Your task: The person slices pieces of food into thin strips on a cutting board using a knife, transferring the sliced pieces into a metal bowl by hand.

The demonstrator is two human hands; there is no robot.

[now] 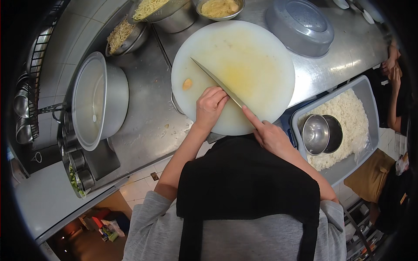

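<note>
In my right hand is a long kitchen knife, its index finger stretched along the spine. The blade crosses a round white cutting board diagonally, tip toward the far left. My left hand rests on the board with curled fingertips against the blade's near-left side. Whatever may lie under those fingers is hidden. A small orange-tan slice of food lies left of the blade. Yellow stain marks the middle of the board.
Beyond the board are a metal bowl of yellowish food and a colander of noodles. A large metal pot stands left, an upturned grey plastic basin far right. A grey tub holds rice and metal bowls. People stand at right.
</note>
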